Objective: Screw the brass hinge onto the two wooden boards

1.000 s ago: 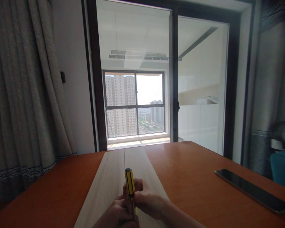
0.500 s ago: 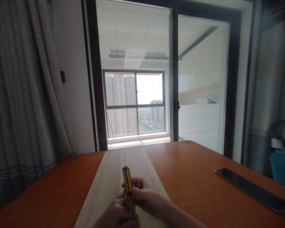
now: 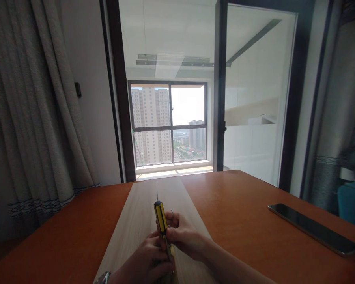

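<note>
A screwdriver point(image 3: 160, 215) with a yellow and black handle is held with the handle's end up and its shaft pointing down toward me. My right hand point(image 3: 185, 236), a ring on one finger, closes thumb and fingers around the lower part of that handle. Just below it, my left hand point(image 3: 149, 256) is closed at the screwdriver's shaft end. A small yellow and dark piece shows beside the left fingers; its kind is hidden. Both hands are over a pale wood-grain board point(image 3: 130, 225) with a thin dark line at its far end.
The board lies lengthwise on an orange-brown table point(image 3: 230, 213). A dark smartphone point(image 3: 313, 228) rests on the table at the right. Beyond the far edge stands a dark-framed glass door point(image 3: 220, 98). A grey curtain point(image 3: 38, 102) hangs at the left.
The view has tilted down slightly. Both hands and the screwdriver sit a little higher and further right in the picture, and a band on the left wrist now shows. The grip looks the same.
</note>
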Demonstrator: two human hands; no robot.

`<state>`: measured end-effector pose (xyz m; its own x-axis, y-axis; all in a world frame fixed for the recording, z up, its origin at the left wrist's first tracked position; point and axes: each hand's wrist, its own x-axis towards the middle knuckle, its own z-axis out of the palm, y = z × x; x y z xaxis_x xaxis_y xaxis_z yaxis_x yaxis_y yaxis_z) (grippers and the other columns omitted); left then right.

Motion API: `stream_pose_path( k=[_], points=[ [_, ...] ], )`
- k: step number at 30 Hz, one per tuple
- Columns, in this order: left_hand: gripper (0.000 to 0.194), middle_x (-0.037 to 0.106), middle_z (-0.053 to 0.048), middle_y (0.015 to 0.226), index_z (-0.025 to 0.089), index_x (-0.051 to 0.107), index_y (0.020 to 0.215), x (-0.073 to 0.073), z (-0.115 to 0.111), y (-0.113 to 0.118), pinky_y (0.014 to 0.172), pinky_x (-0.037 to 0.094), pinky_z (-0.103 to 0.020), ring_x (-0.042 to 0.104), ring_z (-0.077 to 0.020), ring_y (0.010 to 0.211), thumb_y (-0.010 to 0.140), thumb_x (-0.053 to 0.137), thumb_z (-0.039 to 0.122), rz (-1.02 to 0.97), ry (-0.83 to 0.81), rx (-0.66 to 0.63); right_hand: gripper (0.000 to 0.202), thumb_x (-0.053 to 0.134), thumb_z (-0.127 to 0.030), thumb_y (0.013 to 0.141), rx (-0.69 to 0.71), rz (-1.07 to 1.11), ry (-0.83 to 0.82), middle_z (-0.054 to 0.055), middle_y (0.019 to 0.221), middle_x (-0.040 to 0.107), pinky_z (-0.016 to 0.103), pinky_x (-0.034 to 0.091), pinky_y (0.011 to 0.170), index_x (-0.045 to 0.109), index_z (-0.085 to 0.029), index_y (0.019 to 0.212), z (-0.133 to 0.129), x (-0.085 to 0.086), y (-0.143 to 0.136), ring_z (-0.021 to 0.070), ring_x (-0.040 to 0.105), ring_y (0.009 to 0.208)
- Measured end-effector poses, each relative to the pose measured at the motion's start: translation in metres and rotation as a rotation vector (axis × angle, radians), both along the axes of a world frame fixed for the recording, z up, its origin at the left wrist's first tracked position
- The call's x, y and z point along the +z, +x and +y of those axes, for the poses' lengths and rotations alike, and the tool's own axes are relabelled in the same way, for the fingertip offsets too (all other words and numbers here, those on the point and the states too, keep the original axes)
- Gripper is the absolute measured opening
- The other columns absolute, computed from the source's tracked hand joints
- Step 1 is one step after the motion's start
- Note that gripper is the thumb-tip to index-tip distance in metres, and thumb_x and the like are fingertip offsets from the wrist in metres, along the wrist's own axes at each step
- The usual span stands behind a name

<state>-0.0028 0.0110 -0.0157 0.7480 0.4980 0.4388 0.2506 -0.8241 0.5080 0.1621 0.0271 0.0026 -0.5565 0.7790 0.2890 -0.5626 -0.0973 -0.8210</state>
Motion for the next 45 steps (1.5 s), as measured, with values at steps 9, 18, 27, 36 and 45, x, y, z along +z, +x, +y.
stream_pose_path(
  k=[9, 18, 27, 36, 45],
  points=[
    [0.031, 0.07, -0.006, 0.094, 0.016, 0.064, 0.072, -0.008, 0.003, -0.002, 0.101, 0.039, -0.031, 0.056, -0.0222, 0.1, 0.09, 0.059, 0.041, -0.025, -0.077, 0.054, 0.047, 0.091, -0.036, 0.059, 0.076, -0.002, 0.025, 0.002, 0.075, 0.068, 0.019, 0.045, 0.053, 0.069, -0.009, 0.09, -0.003, 0.004, 0.0, 0.0091, 0.062, 0.054],
    [0.029, 0.068, -0.004, 0.09, 0.016, 0.061, 0.068, -0.013, 0.005, -0.002, 0.098, 0.04, -0.029, 0.057, -0.0198, 0.097, 0.088, 0.062, 0.035, -0.041, -0.041, 0.043, 0.045, 0.093, -0.032, 0.054, 0.017, -0.009, 0.015, 0.001, 0.066, 0.066, 0.019, 0.044, 0.05, 0.066, -0.009, 0.082, -0.001, 0.001, -0.001, 0.01, 0.061, 0.051],
    [0.034, 0.068, -0.005, 0.09, 0.017, 0.068, 0.069, -0.015, 0.011, -0.003, 0.099, 0.039, -0.031, 0.056, -0.0209, 0.101, 0.09, 0.059, 0.042, 0.038, 0.012, 0.067, 0.052, 0.086, -0.037, 0.068, 0.116, 0.017, 0.042, 0.005, 0.073, 0.07, 0.018, 0.045, 0.054, 0.066, -0.011, 0.108, 0.002, -0.003, 0.0, 0.01, 0.065, 0.056],
    [0.04, 0.069, -0.005, 0.088, 0.017, 0.066, 0.071, -0.012, 0.007, -0.003, 0.098, 0.04, -0.03, 0.057, -0.0205, 0.095, 0.092, 0.055, 0.049, -0.02, -0.029, 0.06, 0.047, 0.089, -0.035, 0.063, 0.098, 0.016, 0.059, 0.004, 0.075, 0.069, 0.02, 0.045, 0.054, 0.069, -0.008, 0.096, -0.001, 0.001, -0.001, 0.0104, 0.064, 0.055],
    [0.037, 0.067, -0.006, 0.089, 0.018, 0.069, 0.069, -0.011, 0.008, -0.002, 0.099, 0.041, -0.032, 0.055, -0.0216, 0.099, 0.091, 0.056, 0.045, 0.055, 0.037, 0.049, 0.051, 0.092, -0.031, 0.059, 0.025, -0.008, 0.005, 0.006, 0.082, 0.073, 0.02, 0.045, 0.055, 0.068, -0.011, 0.1, 0.005, -0.009, 0.001, 0.0115, 0.065, 0.059]
  ],
)
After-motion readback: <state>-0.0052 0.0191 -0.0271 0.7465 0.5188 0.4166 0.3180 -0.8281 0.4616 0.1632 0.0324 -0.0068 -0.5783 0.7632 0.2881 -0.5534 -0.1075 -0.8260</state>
